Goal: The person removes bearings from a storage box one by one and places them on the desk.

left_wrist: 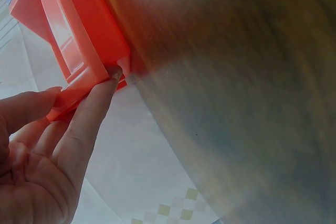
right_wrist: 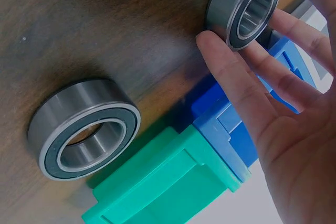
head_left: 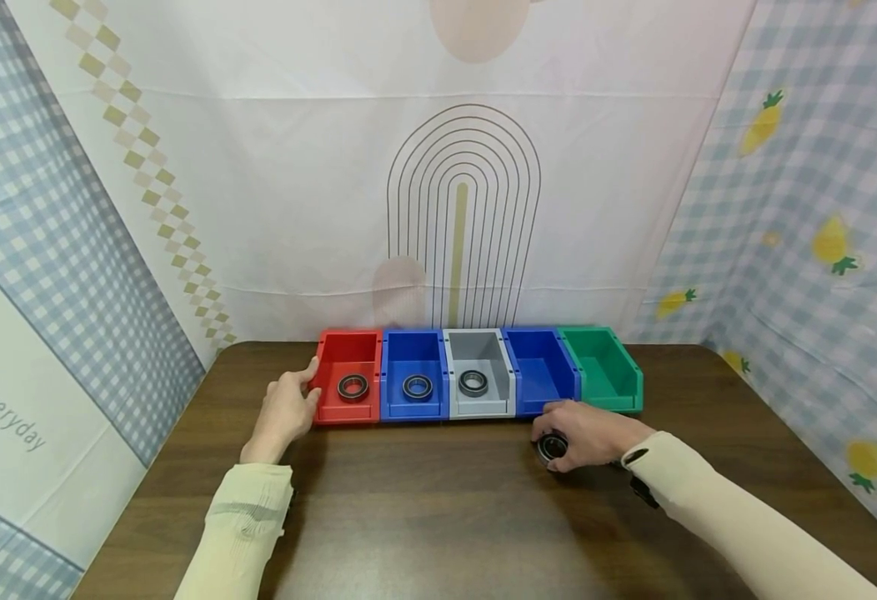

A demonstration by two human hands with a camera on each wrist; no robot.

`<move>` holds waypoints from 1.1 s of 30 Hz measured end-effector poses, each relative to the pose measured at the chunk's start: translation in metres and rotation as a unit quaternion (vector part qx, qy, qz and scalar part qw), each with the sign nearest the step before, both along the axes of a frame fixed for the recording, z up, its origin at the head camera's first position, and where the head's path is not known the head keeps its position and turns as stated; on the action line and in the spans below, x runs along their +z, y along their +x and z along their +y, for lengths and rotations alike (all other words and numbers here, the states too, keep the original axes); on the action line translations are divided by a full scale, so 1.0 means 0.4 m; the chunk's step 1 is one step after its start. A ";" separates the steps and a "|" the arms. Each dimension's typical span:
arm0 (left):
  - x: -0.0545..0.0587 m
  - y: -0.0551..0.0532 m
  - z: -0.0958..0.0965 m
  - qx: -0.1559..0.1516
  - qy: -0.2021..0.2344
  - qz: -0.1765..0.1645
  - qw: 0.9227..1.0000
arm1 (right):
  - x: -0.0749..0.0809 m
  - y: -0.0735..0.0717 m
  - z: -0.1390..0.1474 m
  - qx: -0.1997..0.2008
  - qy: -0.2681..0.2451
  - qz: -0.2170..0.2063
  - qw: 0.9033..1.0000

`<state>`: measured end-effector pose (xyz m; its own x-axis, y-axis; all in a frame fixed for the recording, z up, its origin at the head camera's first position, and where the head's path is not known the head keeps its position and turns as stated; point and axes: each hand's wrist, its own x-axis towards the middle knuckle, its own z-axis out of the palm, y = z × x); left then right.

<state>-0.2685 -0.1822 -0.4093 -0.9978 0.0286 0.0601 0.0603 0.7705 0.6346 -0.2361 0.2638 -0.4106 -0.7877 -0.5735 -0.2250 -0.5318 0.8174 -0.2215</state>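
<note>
At the left end of a row of bins, my left hand point(head_left: 286, 408) grips the side of the red bin point(head_left: 348, 350). In the left wrist view, thumb and fingers lie around the corner of that bin point(left_wrist: 97, 22). My right hand point(head_left: 596, 432) holds a bearing point(head_left: 553, 447), a thick steel ring with a dark seal, between thumb and fingers in front of the right-hand blue bin point(head_left: 539, 379). Close by on the table, a second bearing point(right_wrist: 86, 129) shows in the right wrist view; the right wrist mostly hides it in the head view.
One bearing point(head_left: 353, 387) lies in the red bin, another point(head_left: 418, 387) in the left-hand blue bin point(head_left: 413, 346), and a third point(head_left: 473, 383) in the grey bin point(head_left: 476, 342). A green bin point(head_left: 599, 367) ends the row. The wooden table point(head_left: 423, 517) meets a hanging cloth point(head_left: 318, 208) behind.
</note>
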 end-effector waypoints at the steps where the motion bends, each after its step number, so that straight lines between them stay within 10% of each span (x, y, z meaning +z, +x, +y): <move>1: 0.000 0.000 0.000 0.001 0.001 -0.003 1.000 | 0.001 0.000 0.001 -0.002 -0.001 -0.003 1.000; 33: 0.003 0.000 0.001 0.000 0.004 -0.009 1.000 | 0.142 -0.050 -0.058 0.002 -0.022 0.025 0.999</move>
<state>-0.2684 -0.1819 -0.4080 -0.9987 0.0273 0.0431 0.0486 0.7653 0.6418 -0.2562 0.2404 -0.3538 -0.7956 -0.5843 -0.1601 -0.5457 0.8060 -0.2294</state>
